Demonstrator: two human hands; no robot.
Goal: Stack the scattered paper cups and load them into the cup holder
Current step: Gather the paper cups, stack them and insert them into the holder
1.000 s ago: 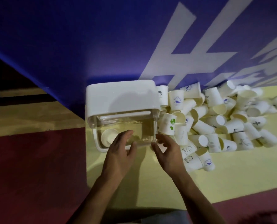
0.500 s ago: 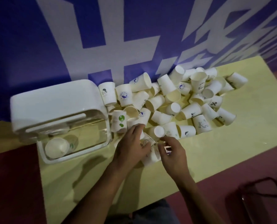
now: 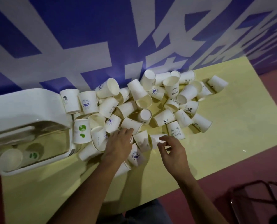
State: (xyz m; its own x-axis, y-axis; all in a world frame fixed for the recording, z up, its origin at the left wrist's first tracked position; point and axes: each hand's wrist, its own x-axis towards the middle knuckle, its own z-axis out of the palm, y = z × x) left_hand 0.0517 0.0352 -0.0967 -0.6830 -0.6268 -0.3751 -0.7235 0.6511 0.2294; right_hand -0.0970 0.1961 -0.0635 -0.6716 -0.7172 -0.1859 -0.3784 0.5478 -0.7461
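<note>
Dozens of paper cups (image 3: 171, 88) lie beneath left hand (image 3: 119, 143) and beside right hand (image 3: 175, 152).

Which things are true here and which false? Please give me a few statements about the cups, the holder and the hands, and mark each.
1. The paper cups lie in a loose heap on the yellow table. True.
2. The cup holder sits to the right of the heap. False: it is at the heap's left end.
3. A cup lies inside the cup holder. True.
4. The right hand holds up a tall stack. False: its curled fingers are at a single fallen cup, and no stack shows.
5. The left hand rests on cups at the heap's near edge. True.
</note>
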